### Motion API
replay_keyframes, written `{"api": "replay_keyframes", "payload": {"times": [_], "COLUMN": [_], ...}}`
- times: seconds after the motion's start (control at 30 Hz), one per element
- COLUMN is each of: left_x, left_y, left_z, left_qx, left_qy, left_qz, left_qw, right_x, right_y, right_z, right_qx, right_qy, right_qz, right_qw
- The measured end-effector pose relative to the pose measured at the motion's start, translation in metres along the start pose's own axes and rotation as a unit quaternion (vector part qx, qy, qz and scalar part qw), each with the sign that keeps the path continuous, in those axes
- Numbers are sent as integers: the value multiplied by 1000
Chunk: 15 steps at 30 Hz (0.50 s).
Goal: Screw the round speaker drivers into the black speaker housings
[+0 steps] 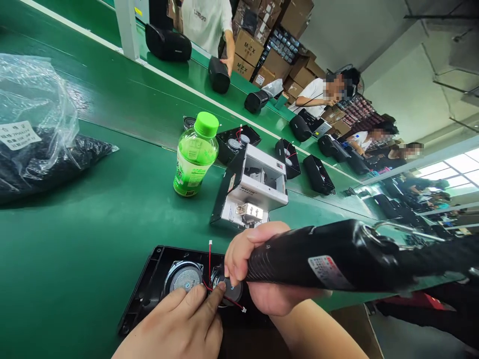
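A black speaker panel [136,294] lies on the bench in front of me, with two round speaker drivers on it. My left hand [179,319] rests over the left driver [186,278], its index finger reaching to the right driver [234,293]. Wrapped in my right hand [243,254] is a black electric screwdriver [299,254], lying slanted across the view above the panel. Its bit is hidden behind my fingers. Red and black wires [210,262] with small white connectors stick out between the drivers. My left thumb cannot be seen.
A white and black screw feeder [254,194] stands beyond the panel, beside a green drink bottle [196,154]. At left lies a clear plastic bag [37,134] of black parts. Speaker housings [318,174] line the conveyor [149,94]; several people work across it.
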<state>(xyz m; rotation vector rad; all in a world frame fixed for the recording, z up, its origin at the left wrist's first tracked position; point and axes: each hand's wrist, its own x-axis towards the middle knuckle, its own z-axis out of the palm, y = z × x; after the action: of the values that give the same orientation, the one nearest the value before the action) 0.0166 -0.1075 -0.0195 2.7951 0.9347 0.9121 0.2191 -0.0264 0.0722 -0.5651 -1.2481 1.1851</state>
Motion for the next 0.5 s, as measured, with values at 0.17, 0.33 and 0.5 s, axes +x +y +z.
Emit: {"api": "replay_keyframes", "payload": {"times": [0.17,0.33,0.5], "left_x": [6,-15,-37], "left_y": [-15,-61,-93], "left_z": [-16,-33,-19], "left_qx": [-16,-11,26], "left_qy": [101,96,51], "left_qz": [-41,-87,-55], "left_qw": [994,992,997], "right_x": [-7,-10,12], "right_y": [14,15,-39], "right_z": [3,7,4], "right_qx": [-31,-69,-55], "right_qy": [18,34,91], "right_qz": [-42,-23,-51], "right_qw": [998,997,993]}}
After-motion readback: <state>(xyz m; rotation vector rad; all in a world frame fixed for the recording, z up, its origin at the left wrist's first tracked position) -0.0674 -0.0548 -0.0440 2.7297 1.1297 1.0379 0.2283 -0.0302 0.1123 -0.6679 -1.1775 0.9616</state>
